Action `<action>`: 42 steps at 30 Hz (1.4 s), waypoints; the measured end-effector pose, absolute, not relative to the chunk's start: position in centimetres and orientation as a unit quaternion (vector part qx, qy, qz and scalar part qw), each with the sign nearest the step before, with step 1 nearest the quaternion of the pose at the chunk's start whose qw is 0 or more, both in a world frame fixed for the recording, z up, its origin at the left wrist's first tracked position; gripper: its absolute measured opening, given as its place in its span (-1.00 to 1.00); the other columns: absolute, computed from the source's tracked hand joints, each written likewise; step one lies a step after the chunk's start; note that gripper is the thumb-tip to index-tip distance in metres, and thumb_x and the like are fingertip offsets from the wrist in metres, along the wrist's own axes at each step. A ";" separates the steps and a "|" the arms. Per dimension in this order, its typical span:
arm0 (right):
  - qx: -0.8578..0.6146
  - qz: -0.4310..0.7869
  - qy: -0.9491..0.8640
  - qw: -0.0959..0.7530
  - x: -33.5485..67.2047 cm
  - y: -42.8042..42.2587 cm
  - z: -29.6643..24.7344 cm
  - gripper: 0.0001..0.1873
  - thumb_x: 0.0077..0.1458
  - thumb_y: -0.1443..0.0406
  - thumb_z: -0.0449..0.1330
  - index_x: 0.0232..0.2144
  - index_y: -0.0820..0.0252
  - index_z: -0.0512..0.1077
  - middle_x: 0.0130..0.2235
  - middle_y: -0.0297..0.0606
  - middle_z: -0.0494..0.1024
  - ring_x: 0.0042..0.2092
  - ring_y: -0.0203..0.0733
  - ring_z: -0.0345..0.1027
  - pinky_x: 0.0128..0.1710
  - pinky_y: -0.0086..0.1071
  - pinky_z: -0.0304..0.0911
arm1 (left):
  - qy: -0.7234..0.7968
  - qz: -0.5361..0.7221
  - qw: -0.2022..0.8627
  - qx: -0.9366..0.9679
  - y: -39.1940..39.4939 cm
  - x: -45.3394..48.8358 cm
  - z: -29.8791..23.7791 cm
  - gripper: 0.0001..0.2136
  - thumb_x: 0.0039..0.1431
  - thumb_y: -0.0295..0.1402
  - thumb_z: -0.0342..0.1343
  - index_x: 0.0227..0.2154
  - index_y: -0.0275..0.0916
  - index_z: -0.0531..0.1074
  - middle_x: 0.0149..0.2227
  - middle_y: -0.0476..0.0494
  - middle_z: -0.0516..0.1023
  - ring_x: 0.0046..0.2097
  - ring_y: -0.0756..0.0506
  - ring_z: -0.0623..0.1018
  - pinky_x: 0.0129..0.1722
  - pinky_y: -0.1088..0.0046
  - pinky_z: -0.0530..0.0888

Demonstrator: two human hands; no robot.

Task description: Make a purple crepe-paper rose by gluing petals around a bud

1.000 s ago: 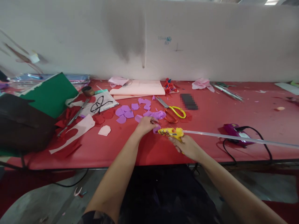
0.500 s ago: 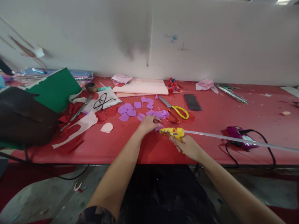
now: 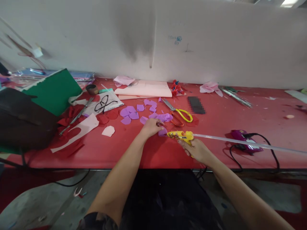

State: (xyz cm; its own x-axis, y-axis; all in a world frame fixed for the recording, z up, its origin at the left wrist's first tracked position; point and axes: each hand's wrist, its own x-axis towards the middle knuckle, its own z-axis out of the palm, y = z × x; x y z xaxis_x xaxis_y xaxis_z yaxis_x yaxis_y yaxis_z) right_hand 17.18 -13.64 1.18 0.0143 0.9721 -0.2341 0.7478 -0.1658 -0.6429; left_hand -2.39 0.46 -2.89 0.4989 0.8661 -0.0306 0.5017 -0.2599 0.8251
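My left hand (image 3: 151, 127) is closed in a pinch on a small purple paper petal (image 3: 162, 132) on the red table (image 3: 144, 150). My right hand (image 3: 197, 149) grips a yellow glue gun (image 3: 181, 136) with its nozzle pointing left at that petal. A long clear glue stick (image 3: 242, 141) runs out of the gun's back to the right. Several loose purple petals (image 3: 130, 113) lie just beyond my left hand.
Yellow-handled scissors (image 3: 178, 112) lie past the petals. A purple glue gun (image 3: 244, 139) with a black cord rests at right. Pink paper sheets (image 3: 144, 89), a green sheet (image 3: 54, 91), red scraps, a dark bag (image 3: 21, 119) and black spectacles (image 3: 103, 103) crowd the left.
The right hand and the yellow glue gun have shifted slightly to the right. The left hand stays on the purple petal.
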 end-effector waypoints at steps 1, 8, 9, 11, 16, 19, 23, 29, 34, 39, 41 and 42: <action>-0.692 0.321 -0.624 0.170 17.3 -13.6 1.3 -0.38 0.14 -0.12 -0.04 -0.78 0.11 0.19 -0.73 -0.37 0.27 -0.60 -0.28 0.24 -0.47 -0.38 0.10 | 0.448 0.222 0.411 0.762 0.5 -2.4 -2.9 -0.78 -0.07 -0.43 0.18 -0.30 -0.29 0.57 -0.44 -0.07 0.52 -0.37 -0.05 0.47 -0.32 0.44 0.40; -0.694 0.310 -0.628 0.168 17.9 -13.6 1.7 -0.39 0.11 -0.11 -0.03 -0.80 0.09 0.17 -0.74 -0.37 0.25 -0.62 -0.27 0.21 -0.49 -0.37 0.10 | 0.445 0.228 0.416 0.760 0.6 -2.4 -3.2 -0.79 -0.06 -0.41 0.20 -0.30 -0.30 0.58 -0.48 -0.03 0.49 -0.38 -0.04 0.46 -0.35 0.44 0.36; -0.695 0.310 -0.626 0.170 18.0 -13.6 1.7 -0.39 0.11 -0.11 -0.03 -0.80 0.09 0.16 -0.74 -0.37 0.25 -0.62 -0.27 0.21 -0.49 -0.37 0.10 | 0.444 0.230 0.417 0.759 0.5 -2.4 -3.2 -0.79 -0.06 -0.41 0.20 -0.30 -0.30 0.59 -0.49 -0.03 0.48 -0.38 -0.04 0.46 -0.35 0.44 0.36; -0.697 0.309 -0.623 0.175 18.1 -13.6 1.6 -0.39 0.11 -0.11 -0.03 -0.80 0.08 0.16 -0.75 -0.36 0.26 -0.62 -0.27 0.21 -0.50 -0.37 0.10 | 0.442 0.233 0.418 0.759 0.5 -2.4 -3.2 -0.79 -0.06 -0.41 0.20 -0.31 -0.29 0.59 -0.50 -0.03 0.47 -0.39 -0.04 0.45 -0.37 0.44 0.34; -0.703 0.303 -0.618 0.180 18.1 -13.7 1.6 -0.40 0.09 -0.10 0.00 -0.82 0.09 0.16 -0.76 -0.37 0.25 -0.64 -0.28 0.20 -0.52 -0.38 0.09 | 0.440 0.239 0.421 0.756 0.5 -2.4 -3.0 -0.79 -0.08 -0.39 0.20 -0.33 -0.30 0.59 -0.50 -0.04 0.48 -0.41 -0.04 0.43 -0.40 0.45 0.31; -0.708 0.298 -0.614 0.182 18.1 -13.9 1.6 -0.40 0.08 -0.08 0.01 -0.84 0.09 0.15 -0.78 -0.38 0.23 -0.66 -0.29 0.17 -0.54 -0.38 0.07 | 0.443 0.240 0.426 0.751 0.5 -2.4 -3.1 -0.80 -0.09 -0.39 0.20 -0.35 -0.29 0.59 -0.50 -0.05 0.49 -0.41 -0.04 0.43 -0.42 0.45 0.30; -0.710 0.287 -0.609 0.206 19.0 -14.2 1.7 -0.44 0.09 -0.07 0.02 -0.78 0.10 0.21 -0.74 -0.38 0.28 -0.63 -0.28 0.20 -0.54 -0.39 0.10 | 0.446 0.257 0.458 0.725 0.6 -2.4 -3.3 -0.82 -0.14 -0.40 0.22 -0.39 -0.27 0.60 -0.49 -0.06 0.52 -0.42 -0.05 0.43 -0.42 0.44 0.31; -0.809 0.093 -0.547 0.196 24.2 -12.3 2.2 -0.65 0.16 0.09 0.00 -0.24 0.18 0.43 -0.27 -0.08 0.54 -0.22 0.00 0.44 -0.25 -0.25 0.27 | 0.450 0.329 0.487 0.672 0.3 -2.5 -3.0 -0.82 -0.13 -0.40 0.20 -0.38 -0.29 0.57 -0.41 -0.15 0.59 -0.40 -0.07 0.49 -0.37 0.40 0.38; -0.862 0.042 -0.476 0.169 28.2 -9.5 1.9 -0.61 0.11 0.24 0.03 -0.10 0.44 0.34 -0.10 0.27 0.43 -0.08 0.21 0.40 -0.13 -0.05 0.26 | 0.464 0.485 0.525 0.523 0.6 -2.5 -1.3 -0.79 -0.22 -0.39 0.26 -0.41 -0.29 0.56 -0.42 -0.11 0.59 -0.36 -0.07 0.51 -0.26 0.38 0.41; -0.865 0.059 -0.463 0.184 28.3 -7.5 2.1 -0.70 -0.01 0.37 0.10 -0.17 0.27 0.43 -0.08 0.19 0.43 0.07 0.38 0.27 -0.03 0.28 0.10 | 0.421 0.507 0.561 0.501 1.4 -1.7 1.5 -0.78 -0.26 -0.40 0.30 -0.43 -0.31 0.54 -0.52 -0.02 0.49 -0.44 0.01 0.44 -0.38 0.46 0.37; -0.847 0.067 -0.485 0.207 26.7 -6.7 2.9 -0.67 0.01 0.35 0.10 -0.14 0.28 0.45 0.01 0.24 0.39 0.15 0.44 0.15 0.03 0.38 -0.05 | 0.399 0.488 0.580 0.517 1.7 -1.3 2.3 -0.71 -0.25 -0.38 0.33 -0.35 -0.30 0.53 -0.54 0.03 0.44 -0.48 0.05 0.39 -0.44 0.51 0.31; -0.830 0.079 -0.506 0.222 25.5 -6.3 3.4 -0.63 0.04 0.32 0.09 -0.09 0.27 0.44 0.06 0.22 0.37 0.18 0.40 0.12 0.07 0.35 -0.07 | 0.385 0.471 0.589 0.532 1.8 -1.2 2.6 -0.68 -0.25 -0.38 0.34 -0.32 -0.29 0.52 -0.54 0.05 0.43 -0.49 0.06 0.37 -0.46 0.53 0.29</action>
State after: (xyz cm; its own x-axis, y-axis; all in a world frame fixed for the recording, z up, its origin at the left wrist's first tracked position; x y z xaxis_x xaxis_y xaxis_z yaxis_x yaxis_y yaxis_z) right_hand 25.52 -6.27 3.44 0.4763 0.8742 0.0945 0.8044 -0.3898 -0.4484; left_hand -1.18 1.77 2.65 0.2594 0.9646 0.0475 -0.1440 -0.0100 0.9895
